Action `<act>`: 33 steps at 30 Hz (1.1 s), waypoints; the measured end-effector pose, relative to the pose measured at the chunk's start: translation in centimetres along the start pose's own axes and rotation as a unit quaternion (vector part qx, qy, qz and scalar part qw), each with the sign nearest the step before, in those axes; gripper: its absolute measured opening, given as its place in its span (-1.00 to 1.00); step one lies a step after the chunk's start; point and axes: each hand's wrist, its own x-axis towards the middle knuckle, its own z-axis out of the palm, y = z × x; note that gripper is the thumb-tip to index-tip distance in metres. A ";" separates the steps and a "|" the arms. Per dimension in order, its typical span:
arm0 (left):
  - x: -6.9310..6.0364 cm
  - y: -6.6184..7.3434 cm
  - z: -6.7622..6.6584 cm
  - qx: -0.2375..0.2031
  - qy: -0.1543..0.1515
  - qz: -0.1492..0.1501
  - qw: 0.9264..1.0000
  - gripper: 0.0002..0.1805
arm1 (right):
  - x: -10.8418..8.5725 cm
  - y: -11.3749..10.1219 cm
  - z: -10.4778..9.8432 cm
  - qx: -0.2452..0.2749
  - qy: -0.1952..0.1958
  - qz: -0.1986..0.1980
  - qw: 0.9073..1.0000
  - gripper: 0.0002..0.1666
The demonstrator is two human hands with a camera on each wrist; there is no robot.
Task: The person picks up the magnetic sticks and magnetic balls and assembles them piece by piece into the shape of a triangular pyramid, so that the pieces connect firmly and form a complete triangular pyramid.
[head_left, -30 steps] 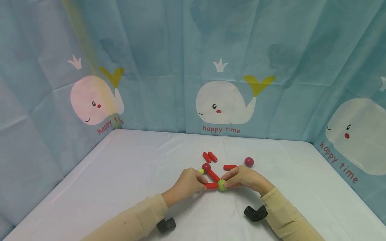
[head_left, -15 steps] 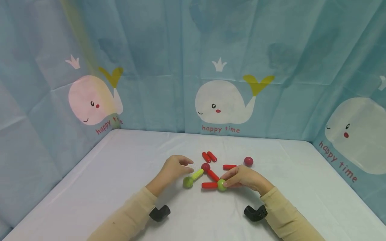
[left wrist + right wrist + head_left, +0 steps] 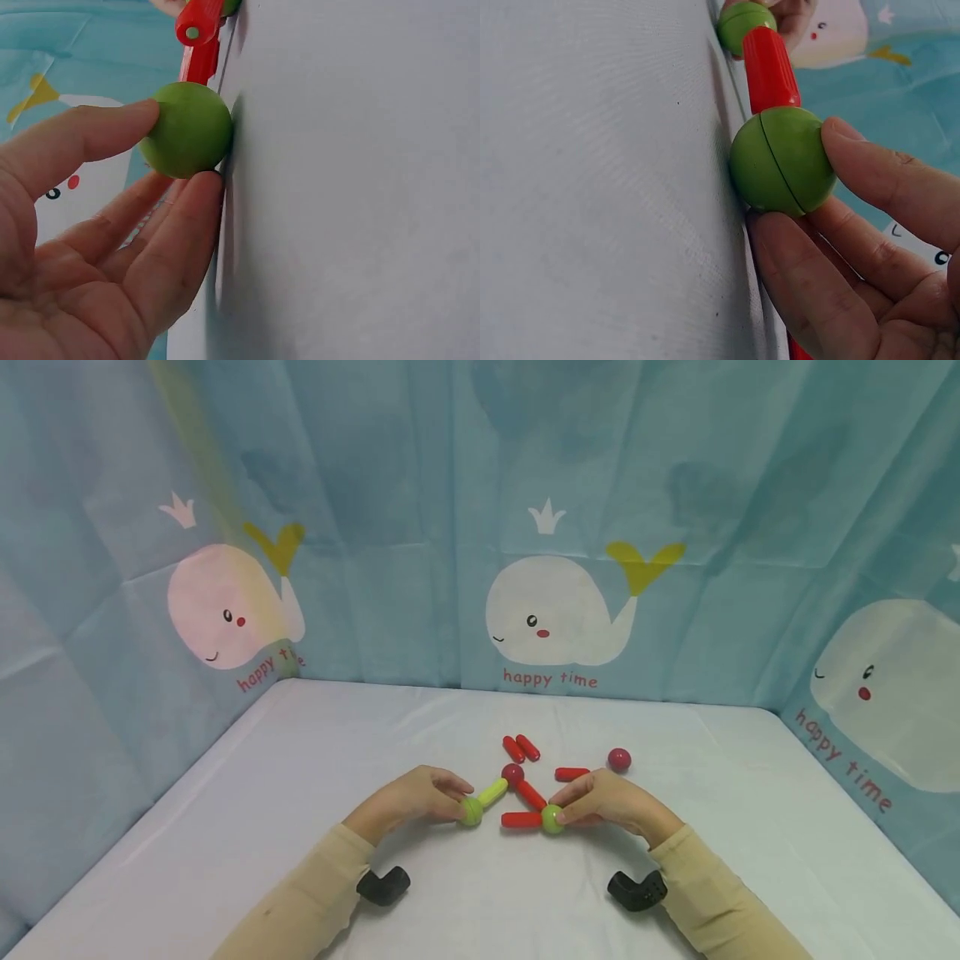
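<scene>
Left hand [image 3: 416, 797]: thumb and fingertips pinch the left green ball [image 3: 471, 812], grip narrowed to the ball's width; contact confirmed in the left wrist view. Right hand [image 3: 607, 802]: likewise pinches the right green ball [image 3: 552, 819] between thumb and fingers; the right wrist view shows a dark seam line across this ball.

Layout, head view. The yellow-green rod [image 3: 492, 792] slants from the left green ball up to the near crimson ball [image 3: 513, 775], meeting both. The slanting red rod [image 3: 532, 795] runs from that crimson ball down to the right green ball. The level red rod [image 3: 521, 820] extends leftward from the right green ball; its free end points toward the left green ball, a gap between them.

Loose pieces: two short red rods [image 3: 513, 749] lie side by side behind the near crimson ball. A third red rod [image 3: 572, 773] lies just beyond the right hand, its right end partly hidden by the hand. The far crimson ball [image 3: 619, 760] sits apart, to the right of that rod.

Surroundings: white tablecloth [image 3: 337, 735]; blue curtain [image 3: 375, 485] printed with whales [image 3: 555, 610] and "happy time". Beige sleeves [image 3: 292, 893] on both arms, a black wrist device [image 3: 384, 887] by each.
</scene>
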 end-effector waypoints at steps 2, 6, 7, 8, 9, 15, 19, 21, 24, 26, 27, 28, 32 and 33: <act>0.0 0.0 0.2 -0.002 0.005 0.004 1.000 -0.59 | 0.0 -0.1 0.1 -0.003 0.006 0.002 1.000 -0.62; 0.0 0.0 0.6 0.003 0.015 0.010 1.000 -0.65 | -0.2 -0.3 0.4 -0.013 0.021 0.005 1.000 -0.63; 0.0 0.0 0.7 0.005 0.016 0.011 1.000 -0.66 | -0.2 -0.4 0.4 -0.014 0.024 0.006 1.000 -0.63; 0.0 0.0 0.7 0.007 0.018 0.011 1.000 -0.67 | -0.2 -0.4 0.5 -0.015 0.025 0.006 1.000 -0.63; 0.0 0.0 0.8 0.008 0.019 0.012 1.000 -0.68 | -0.3 -0.4 0.6 -0.016 0.025 0.006 1.000 -0.63; -0.2 0.1 1.4 0.005 0.021 0.015 1.000 -0.71 | -0.3 -0.4 0.8 -0.018 0.023 -0.005 1.000 -0.64; -0.3 0.3 1.6 0.007 0.024 0.013 1.000 -0.72 | -0.3 -0.4 0.9 -0.021 0.024 -0.008 0.999 -0.64; -0.3 0.3 1.7 0.010 0.025 0.010 1.000 -0.72 | -0.2 -0.4 0.9 -0.023 0.024 -0.009 0.999 -0.64; -0.2 0.2 1.7 0.010 0.023 0.008 1.000 -0.73 | -0.3 -0.5 0.9 -0.024 0.024 -0.009 0.999 -0.64; -0.2 0.1 1.7 0.009 0.021 0.009 1.000 -0.73 | -0.3 -0.5 1.0 -0.025 0.025 -0.010 0.999 -0.65; -0.2 0.1 1.7 0.007 0.020 0.010 1.000 -0.73 | -0.3 -0.5 1.0 -0.025 0.026 -0.010 0.999 -0.65; -0.2 0.1 1.7 0.006 0.019 0.010 1.000 -0.73 | -0.3 -0.5 1.0 -0.026 0.028 -0.009 0.999 -0.65; -0.2 0.1 1.8 0.004 0.019 0.010 1.000 -0.73 | -0.3 -0.7 1.1 -0.032 0.034 -0.003 0.999 -0.66; -0.2 0.1 1.8 0.003 0.018 0.010 1.000 -0.73 | -0.4 -0.7 1.1 -0.034 0.036 -0.002 0.999 -0.66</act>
